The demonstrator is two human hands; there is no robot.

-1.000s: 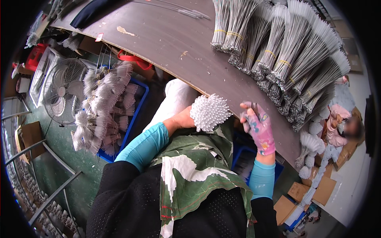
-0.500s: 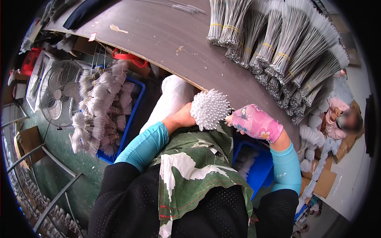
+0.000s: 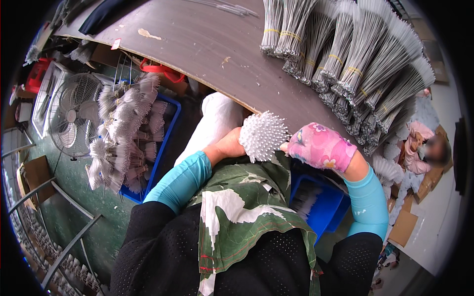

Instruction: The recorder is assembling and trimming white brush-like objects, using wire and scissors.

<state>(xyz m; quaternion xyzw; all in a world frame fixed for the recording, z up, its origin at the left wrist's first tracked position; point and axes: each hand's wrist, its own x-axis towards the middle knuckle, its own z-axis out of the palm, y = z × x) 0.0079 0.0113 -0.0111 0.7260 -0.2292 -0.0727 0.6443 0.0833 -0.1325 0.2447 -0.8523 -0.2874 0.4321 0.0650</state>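
My left hand is wrapped around a bundle of thin brushes in front of my lap. The white bristle tips of the bundle point up toward me in a round, spiky head; its stems are hidden below. Just right of the bundle is my right hand, in a pink flowered glove with bare fingertips. Its fingers are curled in, the thumb and forefinger close to the edge of the brush head. Whatever they pinch, if anything, is too small to make out.
Several banded bundles of wire-stemmed brushes lie on the brown table. Blue bins with white brushes stand below it, right and left. A fan and a metal frame are at left. Another person sits at far right.
My right hand has turned and lifted slightly, and its forearm has swung outward to the right. The bundle in my left hand has stayed nearly in place.
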